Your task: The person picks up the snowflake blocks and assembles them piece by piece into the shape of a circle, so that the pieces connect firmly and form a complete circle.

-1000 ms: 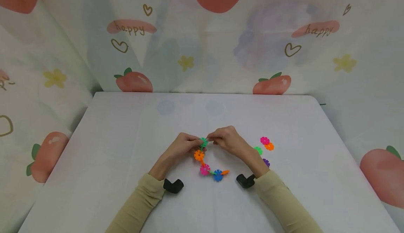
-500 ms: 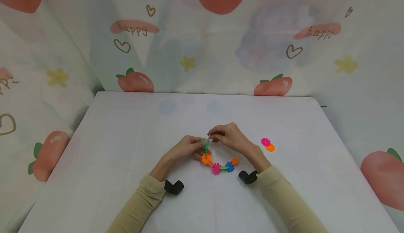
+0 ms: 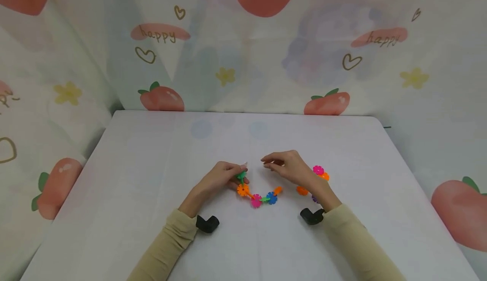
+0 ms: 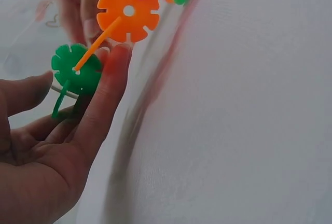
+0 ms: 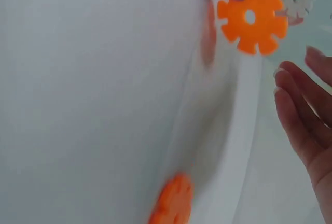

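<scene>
My left hand (image 3: 220, 176) pinches the green end disc (image 4: 78, 68) of a chain of notched plastic snowflake discs. A white disc (image 5: 295, 1) is at that end, next to the left fingers; how it sits in the green one is partly hidden. From the green disc the chain curves through an orange disc (image 3: 243, 190), a pink disc (image 3: 256, 200), a small light green piece and a blue disc (image 3: 272, 197) to another orange disc (image 3: 278, 190). My right hand (image 3: 291, 166) hovers to the right, fingers loosely bent and holding nothing, apart from the chain.
Loose discs lie by the right forearm: a pink one (image 3: 318, 170), an orange one (image 3: 325, 176), another orange one (image 3: 302, 191) and a partly covered purple one (image 3: 315, 199). Black wrist mounts (image 3: 207, 224) sit at both cuffs. The white table (image 3: 152, 145) meets a printed cloth backdrop.
My right hand has let go of the white disc and moved right, away from the chain. The white disc stays at my left fingers. The chain's free end swung right and up.
</scene>
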The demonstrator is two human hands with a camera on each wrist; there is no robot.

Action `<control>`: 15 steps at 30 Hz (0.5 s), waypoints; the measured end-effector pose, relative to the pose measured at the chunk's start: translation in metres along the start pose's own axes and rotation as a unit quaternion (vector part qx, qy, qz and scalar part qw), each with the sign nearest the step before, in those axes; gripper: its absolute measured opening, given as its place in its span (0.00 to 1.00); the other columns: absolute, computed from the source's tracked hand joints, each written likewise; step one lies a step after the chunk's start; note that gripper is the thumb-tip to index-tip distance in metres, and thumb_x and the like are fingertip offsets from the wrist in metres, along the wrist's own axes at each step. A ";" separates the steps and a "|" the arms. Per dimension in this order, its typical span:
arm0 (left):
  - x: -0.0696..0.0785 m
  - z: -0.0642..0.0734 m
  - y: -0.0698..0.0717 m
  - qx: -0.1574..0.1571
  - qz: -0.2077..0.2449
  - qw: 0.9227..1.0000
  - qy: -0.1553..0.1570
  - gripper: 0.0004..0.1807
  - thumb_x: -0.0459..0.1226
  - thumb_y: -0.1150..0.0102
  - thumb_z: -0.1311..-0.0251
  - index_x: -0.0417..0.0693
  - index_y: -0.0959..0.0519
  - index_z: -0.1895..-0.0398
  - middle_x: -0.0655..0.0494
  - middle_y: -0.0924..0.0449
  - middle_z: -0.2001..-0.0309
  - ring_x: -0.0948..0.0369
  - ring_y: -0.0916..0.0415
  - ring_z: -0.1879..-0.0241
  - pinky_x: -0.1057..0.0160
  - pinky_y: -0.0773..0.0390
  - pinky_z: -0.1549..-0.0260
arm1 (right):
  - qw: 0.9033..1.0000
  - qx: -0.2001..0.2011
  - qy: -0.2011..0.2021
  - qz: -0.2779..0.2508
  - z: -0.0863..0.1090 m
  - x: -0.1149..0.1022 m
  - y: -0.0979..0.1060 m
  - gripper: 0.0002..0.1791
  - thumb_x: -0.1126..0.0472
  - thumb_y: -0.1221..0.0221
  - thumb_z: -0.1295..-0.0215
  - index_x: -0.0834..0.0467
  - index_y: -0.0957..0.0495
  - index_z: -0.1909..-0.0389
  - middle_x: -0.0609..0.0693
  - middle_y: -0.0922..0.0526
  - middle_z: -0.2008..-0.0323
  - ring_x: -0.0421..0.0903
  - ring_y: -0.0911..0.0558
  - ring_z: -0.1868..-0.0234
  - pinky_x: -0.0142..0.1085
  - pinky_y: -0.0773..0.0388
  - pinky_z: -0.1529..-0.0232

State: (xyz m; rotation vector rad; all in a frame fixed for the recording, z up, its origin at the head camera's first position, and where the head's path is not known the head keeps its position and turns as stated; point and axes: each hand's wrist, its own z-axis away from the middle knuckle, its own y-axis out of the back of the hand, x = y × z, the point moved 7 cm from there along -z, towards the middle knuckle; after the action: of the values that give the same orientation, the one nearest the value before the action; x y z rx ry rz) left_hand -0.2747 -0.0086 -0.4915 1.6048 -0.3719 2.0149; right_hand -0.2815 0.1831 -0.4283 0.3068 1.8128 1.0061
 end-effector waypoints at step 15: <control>-0.003 -0.001 0.011 0.004 0.051 0.999 -0.004 0.26 0.46 0.50 0.21 0.31 0.22 0.39 0.45 0.12 0.58 0.59 0.15 0.63 0.65 0.14 0.61 | 0.994 -0.033 -0.085 0.067 0.061 0.044 0.031 0.07 0.64 0.31 0.35 0.57 0.12 0.57 0.43 0.13 0.64 0.38 0.21 0.64 0.31 0.19 0.60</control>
State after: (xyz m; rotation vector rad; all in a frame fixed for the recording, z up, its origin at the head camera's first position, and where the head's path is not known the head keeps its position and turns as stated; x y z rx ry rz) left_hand -0.2811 -0.0182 -0.4934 1.6300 -0.4590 2.0876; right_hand -0.2571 0.2594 -0.4427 0.4656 1.6194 1.0971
